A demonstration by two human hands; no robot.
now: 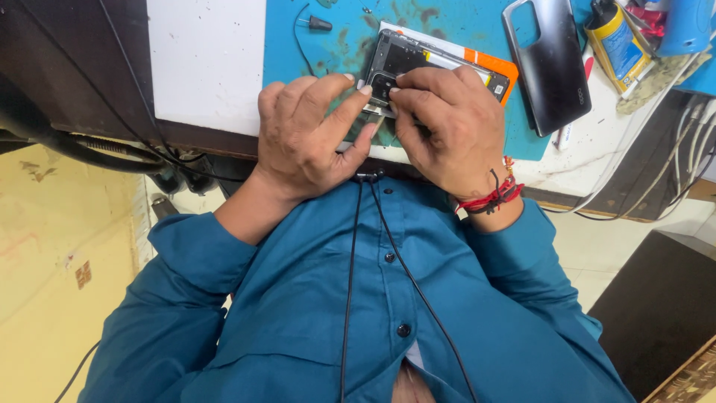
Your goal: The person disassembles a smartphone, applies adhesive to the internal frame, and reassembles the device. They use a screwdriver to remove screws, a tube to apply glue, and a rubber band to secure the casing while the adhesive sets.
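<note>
Opened phone [425, 63] lies at upper centre of frame on a blue work mat [313, 52], back cover off, insides and an orange strip showing along its far edge. Left hand [309, 134] sits at centre-left, fingers curled, index fingertip and thumb pressing the near corner of the phone by the camera block. Right hand [447, 127] at centre-right, fingers bunched together and pinching at the same corner; whether a small tool or part is in the pinch cannot be told. Both hands touch the phone and almost meet each other. Red and black thread bands [496, 195] on the right wrist. Removed dark grey back cover [548, 63] lies just right of the phone, upper right. Yellow bottle with a blue label [617, 41] further right, near the frame edge. Small black tipped tool [319, 24] on the mat, upper centre-left. White bench [205, 63] under the mat. Teal shirt [373, 313] fills the lower frame.
</note>
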